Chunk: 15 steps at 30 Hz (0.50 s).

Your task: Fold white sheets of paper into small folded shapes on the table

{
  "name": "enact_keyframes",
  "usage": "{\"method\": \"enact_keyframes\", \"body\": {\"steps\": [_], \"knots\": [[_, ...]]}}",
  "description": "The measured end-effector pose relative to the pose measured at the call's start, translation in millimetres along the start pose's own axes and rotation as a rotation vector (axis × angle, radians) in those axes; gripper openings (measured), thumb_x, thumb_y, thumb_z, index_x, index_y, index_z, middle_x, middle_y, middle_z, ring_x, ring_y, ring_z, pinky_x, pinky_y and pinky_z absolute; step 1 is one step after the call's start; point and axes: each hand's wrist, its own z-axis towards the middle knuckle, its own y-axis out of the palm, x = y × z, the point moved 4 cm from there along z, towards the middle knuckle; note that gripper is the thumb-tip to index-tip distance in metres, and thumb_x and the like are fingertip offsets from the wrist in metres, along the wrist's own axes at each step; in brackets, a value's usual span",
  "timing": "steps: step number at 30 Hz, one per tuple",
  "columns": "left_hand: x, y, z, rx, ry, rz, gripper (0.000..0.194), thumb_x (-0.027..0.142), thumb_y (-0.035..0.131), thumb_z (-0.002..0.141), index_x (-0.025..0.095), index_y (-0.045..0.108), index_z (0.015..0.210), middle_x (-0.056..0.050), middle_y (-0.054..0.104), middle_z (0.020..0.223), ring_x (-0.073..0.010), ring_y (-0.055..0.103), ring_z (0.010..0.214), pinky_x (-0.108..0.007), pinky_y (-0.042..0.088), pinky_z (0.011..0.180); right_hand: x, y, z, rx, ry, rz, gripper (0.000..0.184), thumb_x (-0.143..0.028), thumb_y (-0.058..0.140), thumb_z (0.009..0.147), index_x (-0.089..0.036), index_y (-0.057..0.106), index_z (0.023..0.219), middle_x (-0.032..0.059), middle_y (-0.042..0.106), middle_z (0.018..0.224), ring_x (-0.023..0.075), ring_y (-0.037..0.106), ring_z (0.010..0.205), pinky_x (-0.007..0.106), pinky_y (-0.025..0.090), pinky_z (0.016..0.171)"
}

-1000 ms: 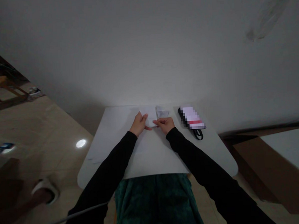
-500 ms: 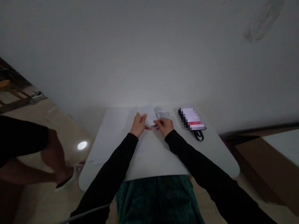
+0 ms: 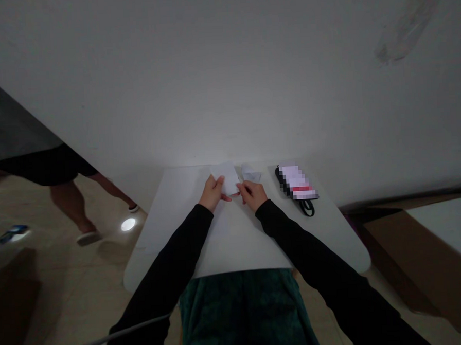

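A small white piece of paper (image 3: 228, 178) is held up between my two hands over the white table (image 3: 242, 254). My left hand (image 3: 213, 193) grips its left side, thumb on top and fingers underneath. At the lower right corner, my right hand (image 3: 252, 193) pinches the paper's edge between thumb and finger. Just beyond my right hand lies a folded paper piece (image 3: 250, 171). Larger white sheets (image 3: 170, 196) rest flat on the table to the left, partly hidden by my left arm.
A phone-like object with a blurred face and black strap (image 3: 298, 183) lies on the table's right side. The wall (image 3: 226, 90) rises directly behind the table. A cardboard box (image 3: 420, 260) stands at right. At left, a person in black shorts (image 3: 40, 164) is on the floor side.
The person at left has moved away toward the wall. My hands keep hold of the paper and have barely shifted; the paper is turned slightly.
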Motion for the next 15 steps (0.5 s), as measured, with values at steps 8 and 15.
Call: {"method": "enact_keyframes", "body": {"steps": [8, 15], "knots": [[-5, -3.6, 1, 0.101, 0.031, -0.116, 0.042, 0.043, 0.053, 0.088, 0.016, 0.048, 0.12, -0.014, 0.064, 0.113, -0.0193, 0.066, 0.084, -0.019, 0.053, 0.045, 13, 2, 0, 0.152, 0.098, 0.29, 0.031, -0.048, 0.059, 0.078, -0.019, 0.062, 0.069, 0.0001, 0.06, 0.062, 0.0125, 0.057, 0.051, 0.024, 0.044, 0.047], [-12, -3.4, 3, 0.146, 0.014, -0.162, 0.046, 0.048, 0.057, 0.084, 0.017, 0.048, 0.118, -0.011, 0.064, 0.109, -0.0162, 0.064, 0.08, -0.021, 0.055, 0.049, 26, 6, 1, 0.307, 0.275, 0.547, 0.032, -0.046, 0.076, 0.058, -0.018, 0.065, 0.07, 0.0021, 0.066, 0.068, 0.0161, 0.062, 0.061, 0.027, 0.051, 0.049]]}}
